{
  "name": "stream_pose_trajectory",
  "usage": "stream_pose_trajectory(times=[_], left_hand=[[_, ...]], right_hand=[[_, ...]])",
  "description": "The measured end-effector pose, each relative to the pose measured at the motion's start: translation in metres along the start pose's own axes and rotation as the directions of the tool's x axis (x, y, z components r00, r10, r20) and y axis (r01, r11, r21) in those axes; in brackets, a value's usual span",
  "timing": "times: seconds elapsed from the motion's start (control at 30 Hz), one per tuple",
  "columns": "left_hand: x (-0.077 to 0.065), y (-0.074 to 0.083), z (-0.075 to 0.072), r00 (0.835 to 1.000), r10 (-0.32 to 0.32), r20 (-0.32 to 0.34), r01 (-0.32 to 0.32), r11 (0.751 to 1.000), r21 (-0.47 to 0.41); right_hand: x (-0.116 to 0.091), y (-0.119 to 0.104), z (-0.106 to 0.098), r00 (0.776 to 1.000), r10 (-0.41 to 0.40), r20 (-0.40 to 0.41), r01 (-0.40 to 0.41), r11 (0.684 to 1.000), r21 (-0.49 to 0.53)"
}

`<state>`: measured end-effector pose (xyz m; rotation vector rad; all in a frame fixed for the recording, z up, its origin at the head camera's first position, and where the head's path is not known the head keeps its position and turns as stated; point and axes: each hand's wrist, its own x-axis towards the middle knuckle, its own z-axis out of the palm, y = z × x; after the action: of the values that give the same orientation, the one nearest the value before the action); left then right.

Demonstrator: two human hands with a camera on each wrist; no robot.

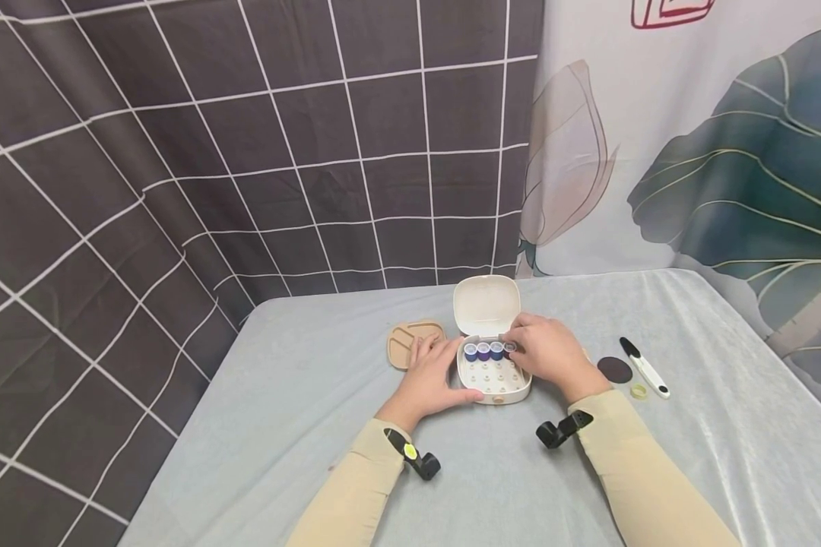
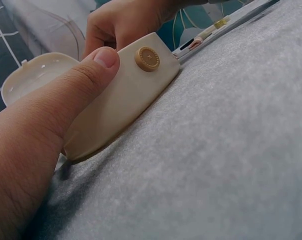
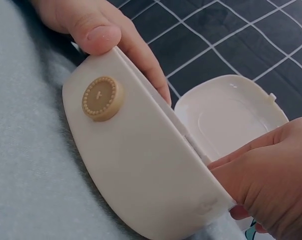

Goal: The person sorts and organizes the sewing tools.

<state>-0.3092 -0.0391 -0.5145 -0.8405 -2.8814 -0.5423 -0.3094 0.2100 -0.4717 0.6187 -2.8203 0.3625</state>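
Observation:
A white sewing box (image 1: 495,396) stands on the table with its lid (image 1: 487,304) raised at the back; a round tan button clasp (image 3: 102,98) marks its front. Along its back row stand several thread spools (image 1: 483,351) in blue and purple, with rows of small pegs before them. My left hand (image 1: 429,382) grips the box's left side, thumb on the front rim and fingers along the side. My right hand (image 1: 549,351) reaches in at the back right corner, pinching a dark thread spool (image 1: 510,348) at the row's right end; its fingertips are partly hidden.
A tan divided tray (image 1: 401,351) lies left of the box, partly under my left fingers. To the right lie a dark round disc (image 1: 614,370), a small yellow-green ring (image 1: 638,391) and a white-handled tool (image 1: 650,375) with a black end. Curtains hang behind the table.

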Motion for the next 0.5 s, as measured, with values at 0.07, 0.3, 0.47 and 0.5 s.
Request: stream_pose_trajectory(times=[0.07, 0.3, 0.47, 0.5], left_hand=[[0.000, 0.000, 0.000, 1.000, 0.003, -0.001, -0.003, 1.000, 0.001], [-0.001, 0.000, 0.000, 1.000, 0.005, 0.000, -0.005, 1.000, -0.006], [-0.001, -0.001, 0.000, 1.000, 0.007, -0.001, -0.007, 1.000, -0.015], [-0.001, -0.001, 0.000, 1.000, 0.005, -0.001, -0.005, 1.000, -0.017]], right_hand=[[0.000, 0.001, 0.000, 1.000, -0.011, -0.009, 0.011, 1.000, 0.008], [-0.002, 0.007, -0.006, 0.999, -0.034, -0.024, 0.037, 0.993, 0.116], [-0.007, 0.014, -0.016, 0.999, 0.017, -0.040, -0.008, 0.980, 0.200], [-0.008, 0.015, -0.016, 0.999, 0.024, -0.042, -0.015, 0.978, 0.209]])
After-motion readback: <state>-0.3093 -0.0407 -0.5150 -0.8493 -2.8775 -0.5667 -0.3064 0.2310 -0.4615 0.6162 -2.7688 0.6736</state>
